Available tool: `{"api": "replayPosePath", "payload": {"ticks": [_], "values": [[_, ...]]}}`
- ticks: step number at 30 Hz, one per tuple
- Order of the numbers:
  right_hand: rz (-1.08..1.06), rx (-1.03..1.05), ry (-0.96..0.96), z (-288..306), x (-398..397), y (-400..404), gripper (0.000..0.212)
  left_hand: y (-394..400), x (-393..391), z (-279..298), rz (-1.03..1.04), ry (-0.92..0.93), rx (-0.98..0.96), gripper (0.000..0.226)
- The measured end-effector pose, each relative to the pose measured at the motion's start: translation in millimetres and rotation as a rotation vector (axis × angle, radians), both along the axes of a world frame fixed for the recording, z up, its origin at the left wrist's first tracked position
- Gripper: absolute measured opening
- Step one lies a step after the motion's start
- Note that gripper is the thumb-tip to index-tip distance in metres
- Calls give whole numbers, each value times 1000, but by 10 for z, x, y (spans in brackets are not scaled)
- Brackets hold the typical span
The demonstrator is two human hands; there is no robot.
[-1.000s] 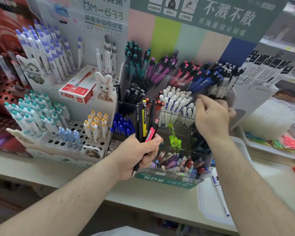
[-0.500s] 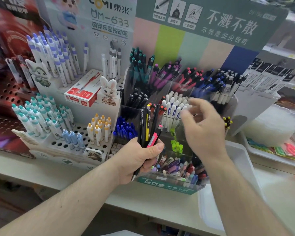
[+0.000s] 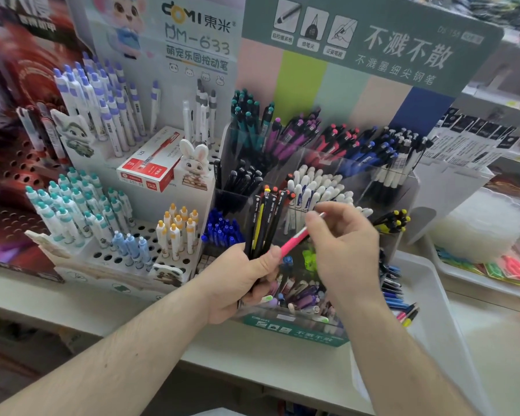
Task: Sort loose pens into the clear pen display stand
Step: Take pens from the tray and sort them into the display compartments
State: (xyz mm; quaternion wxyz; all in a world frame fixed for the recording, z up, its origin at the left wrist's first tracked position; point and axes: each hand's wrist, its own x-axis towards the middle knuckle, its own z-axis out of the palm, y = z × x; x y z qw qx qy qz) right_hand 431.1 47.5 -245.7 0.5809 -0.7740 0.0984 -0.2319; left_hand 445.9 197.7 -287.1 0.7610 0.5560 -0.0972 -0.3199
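My left hand (image 3: 240, 280) grips a bundle of black pens (image 3: 264, 223), one with a yellow clip, upright in front of the clear pen display stand (image 3: 400, 187). My right hand (image 3: 345, 250) pinches a pink pen (image 3: 294, 244) whose lower end still lies against my left thumb. The stand holds compartments of teal, purple, red, blue, white and black pens, with mixed pens in the front bin (image 3: 300, 295).
A white tray (image 3: 427, 283) with several loose pens (image 3: 400, 298) lies right of the stand. A white holed pen rack (image 3: 126, 253), a red-and-white box (image 3: 150, 163) and a rabbit figure (image 3: 194, 163) stand to the left. Clear plastic containers (image 3: 481, 223) sit far right.
My right hand came back from the white-pen compartment toward my left hand and took hold of the pink pen, tilting it out of the bundle to the right.
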Motion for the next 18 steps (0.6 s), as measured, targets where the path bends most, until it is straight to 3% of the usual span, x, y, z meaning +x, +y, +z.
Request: {"api": "replayPosePath", "payload": {"ticks": [4, 7, 14, 18], "values": [[-172, 231, -16, 13, 47, -160, 3, 28, 5, -8, 74, 13, -24, 35], [-234, 285, 0, -36, 45, -193, 8, 29, 14, -26, 144, 37, -115, 23], [-171, 434, 95, -130, 53, -168, 9, -22, -10, 31, 278, 73, -242, 28], [-159, 444, 4, -6, 129, -190, 14, -26, 15, 60, 275, 69, -221, 28]]}}
